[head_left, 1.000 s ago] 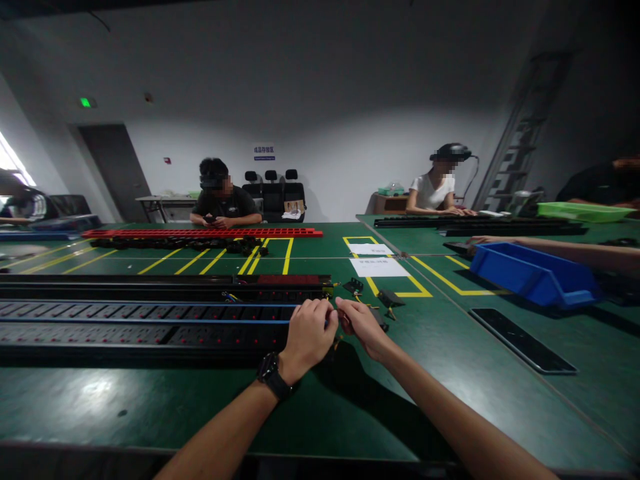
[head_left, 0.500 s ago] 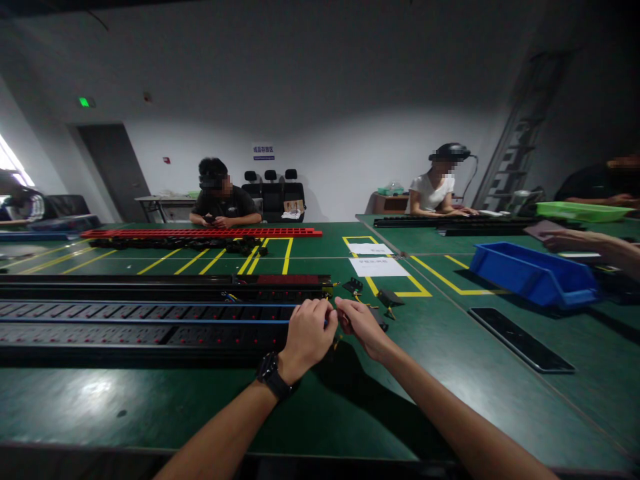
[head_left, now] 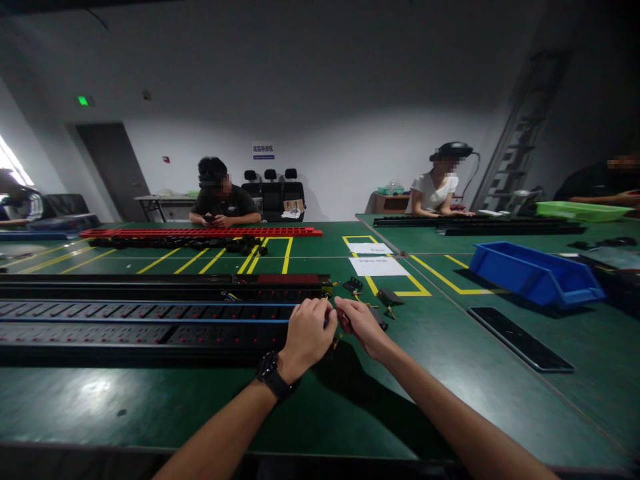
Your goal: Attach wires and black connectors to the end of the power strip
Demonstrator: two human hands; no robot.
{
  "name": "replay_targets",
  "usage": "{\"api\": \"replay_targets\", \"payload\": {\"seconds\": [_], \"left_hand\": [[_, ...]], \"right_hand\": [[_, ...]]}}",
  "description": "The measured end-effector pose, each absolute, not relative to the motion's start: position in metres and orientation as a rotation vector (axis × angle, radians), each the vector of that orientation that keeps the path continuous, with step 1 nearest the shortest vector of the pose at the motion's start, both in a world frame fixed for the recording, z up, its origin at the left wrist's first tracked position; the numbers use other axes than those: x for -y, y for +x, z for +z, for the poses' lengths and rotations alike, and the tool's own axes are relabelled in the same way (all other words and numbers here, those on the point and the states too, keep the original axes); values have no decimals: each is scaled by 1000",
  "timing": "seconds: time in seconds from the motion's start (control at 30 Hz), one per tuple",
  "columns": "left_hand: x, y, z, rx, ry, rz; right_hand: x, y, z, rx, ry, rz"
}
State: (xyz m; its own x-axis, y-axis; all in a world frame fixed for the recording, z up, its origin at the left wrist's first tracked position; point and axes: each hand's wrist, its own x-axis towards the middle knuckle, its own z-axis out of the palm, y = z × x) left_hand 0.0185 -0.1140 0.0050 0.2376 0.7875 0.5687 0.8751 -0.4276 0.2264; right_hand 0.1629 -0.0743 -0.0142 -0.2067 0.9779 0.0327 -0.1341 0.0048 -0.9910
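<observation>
My left hand [head_left: 311, 332], with a black watch [head_left: 273, 375] on its wrist, is closed at the right end of a long black power strip [head_left: 215, 333] with a row of sockets and small red dots. Facing it, the fingers of my right hand [head_left: 364, 325] are pinched together, almost touching the left thumb. Whatever sits between the fingertips is hidden. Just beyond my hands lie small black end pieces [head_left: 387, 297] with yellow wires. Another black strip [head_left: 165, 288] runs behind the nearer ones.
A blue bin [head_left: 535, 277] and a black phone [head_left: 520, 339] lie to the right on the green table [head_left: 450, 400]. White papers [head_left: 379, 267] lie ahead, and a red lattice strip [head_left: 200, 233] stretches across the far left. Several people sit around the table.
A co-worker's hand with a flat object, over the table at the right, has gone from view. My own hands have hardly moved.
</observation>
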Motion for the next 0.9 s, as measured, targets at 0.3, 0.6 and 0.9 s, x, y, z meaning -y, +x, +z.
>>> {"api": "replay_targets", "payload": {"seconds": [0.3, 0.6, 0.9], "left_hand": [[113, 18, 4, 1597, -2355, -947], [114, 18, 4, 1598, -2363, -944], [114, 18, 4, 1597, -2357, -942]], "right_hand": [[75, 163, -13, 1270, -990, 1405], [76, 163, -12, 1271, -997, 1412], [75, 164, -13, 1269, -991, 1424]]}}
